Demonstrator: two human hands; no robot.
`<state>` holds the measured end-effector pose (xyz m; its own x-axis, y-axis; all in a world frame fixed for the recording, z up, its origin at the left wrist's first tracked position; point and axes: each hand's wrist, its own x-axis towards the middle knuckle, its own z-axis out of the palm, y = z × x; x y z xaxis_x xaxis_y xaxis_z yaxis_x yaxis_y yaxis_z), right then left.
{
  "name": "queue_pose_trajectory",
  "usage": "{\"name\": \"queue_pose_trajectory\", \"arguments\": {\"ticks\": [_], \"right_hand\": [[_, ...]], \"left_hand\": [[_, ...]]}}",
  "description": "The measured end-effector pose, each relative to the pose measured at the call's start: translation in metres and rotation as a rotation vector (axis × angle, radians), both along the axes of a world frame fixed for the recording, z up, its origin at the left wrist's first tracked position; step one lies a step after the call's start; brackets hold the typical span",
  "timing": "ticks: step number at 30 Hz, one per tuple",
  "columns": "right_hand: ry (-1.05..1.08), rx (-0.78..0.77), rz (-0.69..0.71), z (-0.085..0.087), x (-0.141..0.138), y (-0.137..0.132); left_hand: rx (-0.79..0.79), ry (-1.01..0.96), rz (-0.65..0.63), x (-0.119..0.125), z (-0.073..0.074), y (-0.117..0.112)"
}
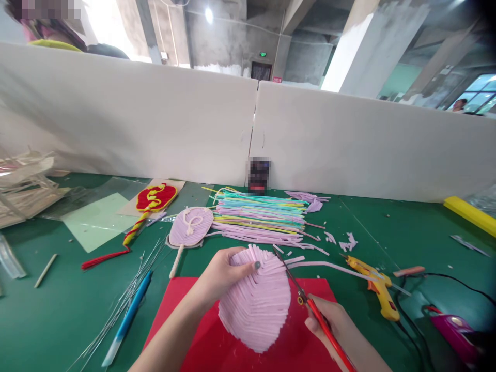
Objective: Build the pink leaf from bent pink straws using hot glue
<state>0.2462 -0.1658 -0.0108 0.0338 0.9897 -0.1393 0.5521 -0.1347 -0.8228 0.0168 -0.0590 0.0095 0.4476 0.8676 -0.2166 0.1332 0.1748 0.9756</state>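
Observation:
My left hand (228, 268) grips a lilac leaf-shaped piece (258, 310) made of rows of fuzzy pipe cleaners, thumb on its upper left. My right hand (329, 320) holds red-handled scissors (315, 310), their blades at the piece's upper right edge. There a lilac pipe cleaner (329, 264) sticks out to the right, towards the glue gun. How far apart the blades are is hard to make out. Below the piece lies a red sheet (182, 305). Just beyond my left hand is a finished-looking lilac fan (191, 226) with a cream twisted handle.
Bundled coloured pipe cleaners (263, 217) lie behind the piece, with lilac scraps (349, 242) beside them. At right are a yellow glue gun (374, 287) and a cable. A red fan (157, 197), wires (124, 294) and a blue pen-like tool (129, 315) lie left. White partitions (155, 124) close off the back.

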Motion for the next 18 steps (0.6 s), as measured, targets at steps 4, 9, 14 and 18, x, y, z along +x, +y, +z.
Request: {"name": "queue_pose_trajectory", "arguments": {"ticks": [4, 9, 14, 18], "right_hand": [[0.003, 0.002, -0.006, -0.003, -0.002, 0.0], [-0.062, 0.046, -0.006, -0.008, -0.005, 0.001], [-0.067, 0.071, 0.011, -0.003, -0.005, 0.0], [0.054, -0.016, -0.005, 0.002, -0.004, -0.001]], "left_hand": [[-0.001, 0.001, -0.002, 0.0, 0.001, 0.0], [0.008, 0.022, 0.008, 0.0, 0.002, 0.0], [0.014, 0.032, 0.017, 0.0, 0.001, 0.001], [-0.018, -0.001, 0.004, -0.001, -0.001, 0.001]]}}
